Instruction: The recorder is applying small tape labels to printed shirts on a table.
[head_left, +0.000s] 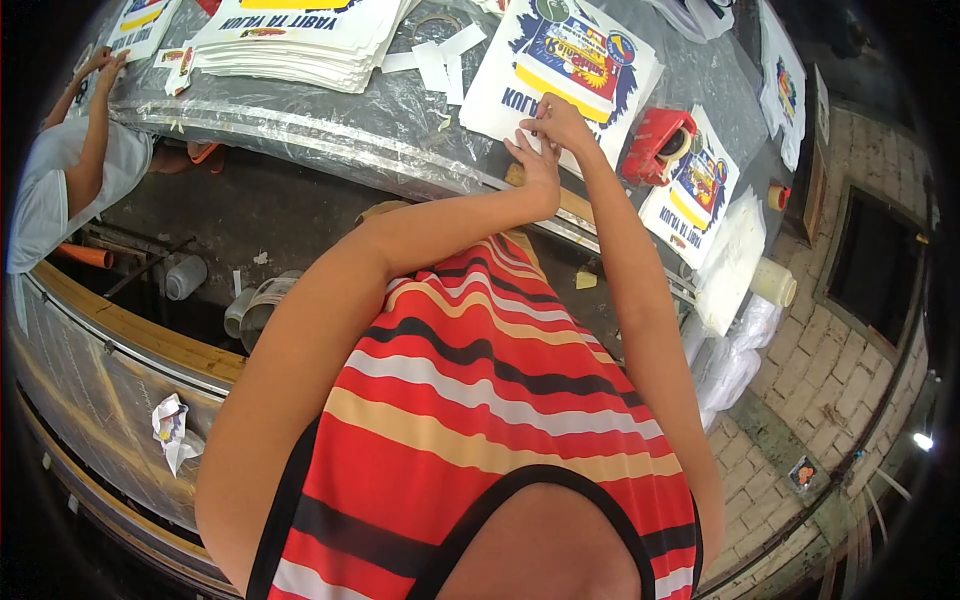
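My left hand (536, 161) rests with spread fingers on the near edge of a printed white sheet (487, 97), part of what looks like a pile. Just above it, my right hand (559, 124) is bent over the same edge, fingertips pinched around a small dark item (535, 133) too small to make out. The two hands nearly touch. Right of them stands a red tape dispenser (658, 146) with a tape roll, beside another printed sheet (694, 187). White paper strips (435, 64) lie crossed on the plastic-covered table (360, 127).
A tall stack of printed sheets (292, 64) stands at the upper left. Beyond it a co-worker's hands (105, 64) are at the same table. A tape roll (778, 197) sits at the right edge, above plastic-wrapped bundles (739, 352). Containers (186, 277) stand on the floor below.
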